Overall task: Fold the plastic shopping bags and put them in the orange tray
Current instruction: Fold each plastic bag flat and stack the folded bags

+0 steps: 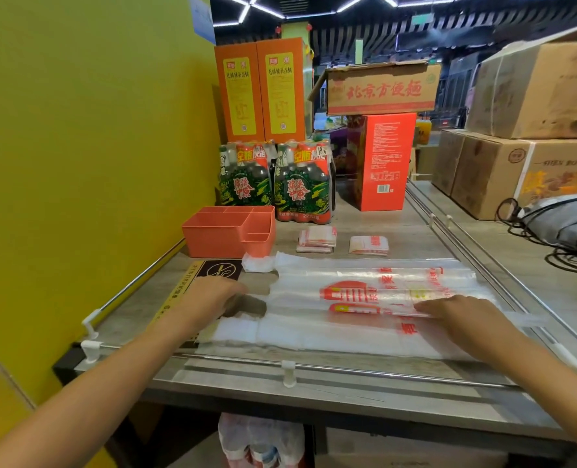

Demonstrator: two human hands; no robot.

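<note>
Grey shelf (364, 386) against yellow wall (94, 163); dim, perhaps shop, behind.

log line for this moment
step: flattening plastic bag | left hand, right hand: pressing it | folded bags: two | orange tray: empty

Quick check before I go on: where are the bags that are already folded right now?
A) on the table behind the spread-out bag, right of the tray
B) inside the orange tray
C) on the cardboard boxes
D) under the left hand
A: two folded bags lie on the table, right of the orange tray and behind the spread-out bag.
</note>
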